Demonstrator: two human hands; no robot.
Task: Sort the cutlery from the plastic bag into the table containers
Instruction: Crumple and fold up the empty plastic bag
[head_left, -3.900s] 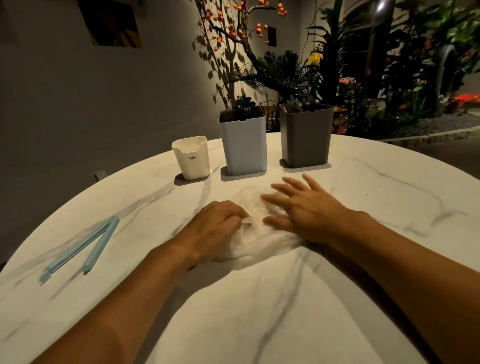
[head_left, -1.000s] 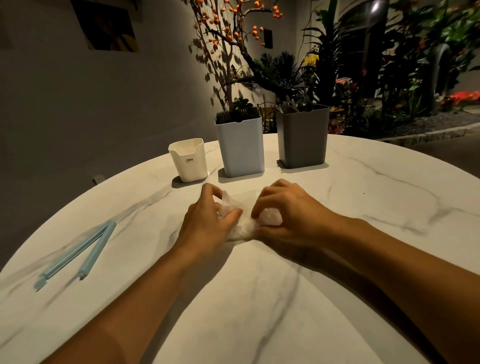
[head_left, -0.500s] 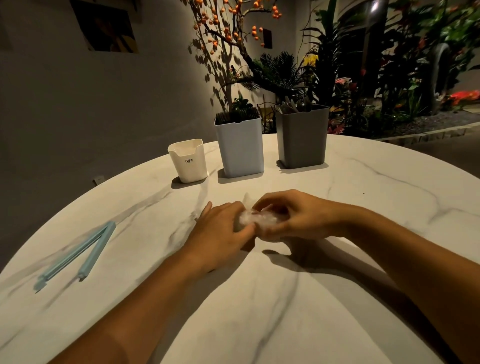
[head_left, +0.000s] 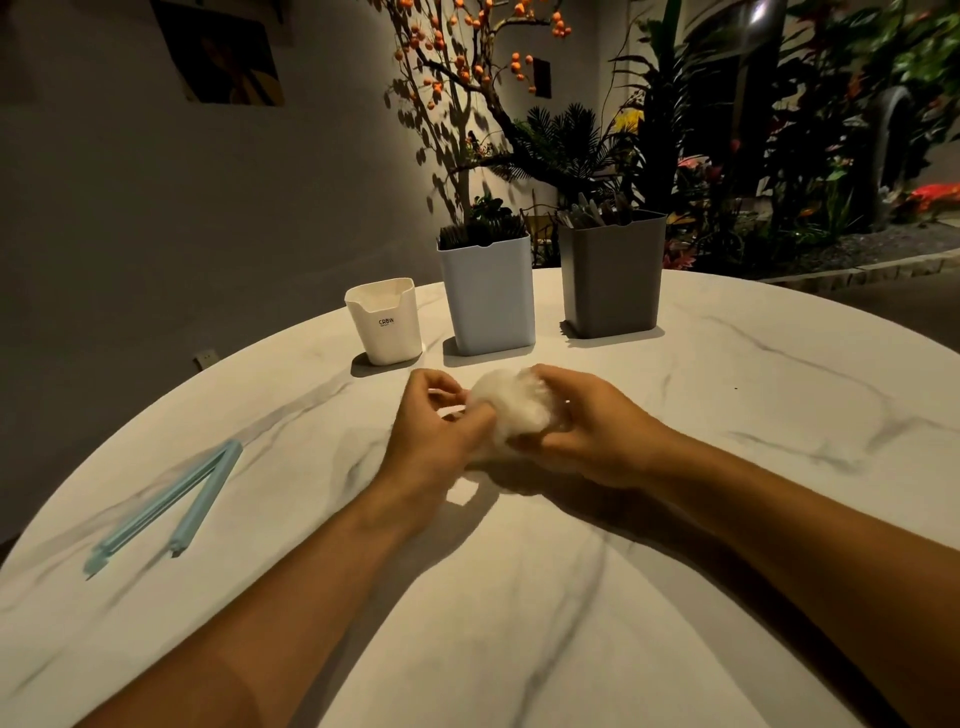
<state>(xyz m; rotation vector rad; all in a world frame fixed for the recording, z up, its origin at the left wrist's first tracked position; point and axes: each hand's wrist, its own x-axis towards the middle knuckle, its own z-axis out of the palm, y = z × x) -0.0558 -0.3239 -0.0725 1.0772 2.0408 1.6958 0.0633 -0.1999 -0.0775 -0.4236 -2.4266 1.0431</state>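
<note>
3 containers (head_left: 487, 299) behind bag (head_left: 511, 410); clip (head_left: 171, 506) left.

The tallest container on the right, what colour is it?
The container is dark grey, seen in the head view.

Plastic bag (head_left: 511, 408), earlier flat, now crumpled between both hands.

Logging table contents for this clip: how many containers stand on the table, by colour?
White container: 1
Light blue container: 1
Grey container: 1
Total: 3
</note>
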